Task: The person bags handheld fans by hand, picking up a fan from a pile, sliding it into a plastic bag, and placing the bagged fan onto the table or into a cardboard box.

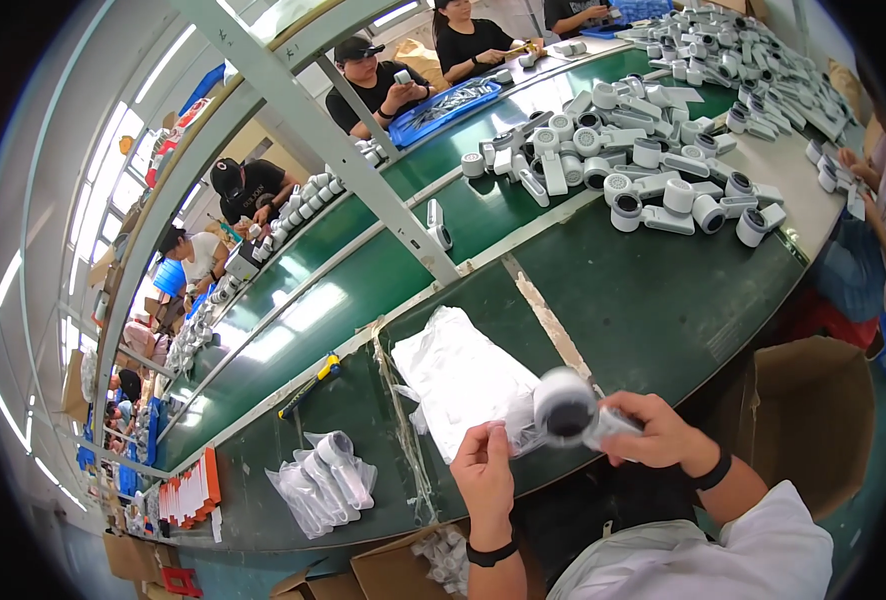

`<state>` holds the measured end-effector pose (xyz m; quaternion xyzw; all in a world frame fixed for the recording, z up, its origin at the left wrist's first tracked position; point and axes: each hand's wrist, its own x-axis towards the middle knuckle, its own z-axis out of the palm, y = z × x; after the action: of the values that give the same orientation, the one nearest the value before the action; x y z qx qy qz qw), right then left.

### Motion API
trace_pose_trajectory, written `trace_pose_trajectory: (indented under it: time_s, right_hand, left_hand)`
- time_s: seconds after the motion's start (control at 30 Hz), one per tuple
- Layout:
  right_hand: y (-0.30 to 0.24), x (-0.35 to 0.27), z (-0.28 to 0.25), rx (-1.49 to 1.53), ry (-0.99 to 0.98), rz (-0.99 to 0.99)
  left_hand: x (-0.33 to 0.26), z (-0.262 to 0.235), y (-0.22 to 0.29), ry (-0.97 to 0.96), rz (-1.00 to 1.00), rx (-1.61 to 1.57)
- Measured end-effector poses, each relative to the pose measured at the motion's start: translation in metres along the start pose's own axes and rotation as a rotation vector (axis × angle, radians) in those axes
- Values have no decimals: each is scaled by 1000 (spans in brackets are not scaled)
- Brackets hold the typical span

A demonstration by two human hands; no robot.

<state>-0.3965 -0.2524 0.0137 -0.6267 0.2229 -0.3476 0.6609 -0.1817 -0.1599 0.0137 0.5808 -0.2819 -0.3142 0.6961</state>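
Orange-edged cartons: a row of flat white-and-orange cartons (191, 492) stands well to the left of the landmark, the white stack of thin plastic bags (458, 370).
Yellow tool: a slim yellow-and-black handled tool (310, 386) lies left of the stack, apart from it.
Wrapped units: several white devices in clear plastic (325, 482) lie side by side, left of the stack and nearer the person.
Left hand: the left hand (485, 468), at the stack's near right corner, has thumb and fingertips pinched together, seemingly on a crumpled clear plastic film (529, 436).
Handheld unit: a white plastic device with a round, dark-faced head (566, 408) is just right of the stack, blurred; whether it touches the film I cannot tell.
Loose heap: many bare white-and-grey devices (653, 160) are piled beyond the stack, to its right.
Right hand: the right hand (653, 430), right of the stack, is closed around the device's handle.
Risks: the wide head could snag or tear the film if pushed in crookedly; a loose pinch could let the slippery film go.
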Motion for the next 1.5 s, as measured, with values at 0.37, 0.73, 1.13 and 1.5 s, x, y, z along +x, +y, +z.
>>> trace_pose_trajectory:
  time_s: [0.37,0.73,1.13,1.5]
  right_hand:
    - [4,33,-5,-144,-682,241]
    - [20,24,49,-178,-109,233]
    - [51,30,61,129,117,36]
    - [26,34,87,-442,393,-302]
  left_hand:
    - [4,-8,26,-222,222,222]
    - [-18,7,8,-158,649,649]
    - [-32,-2,-14,-191,317,8]
    - [-34,-2,-29,-290,-276,-441]
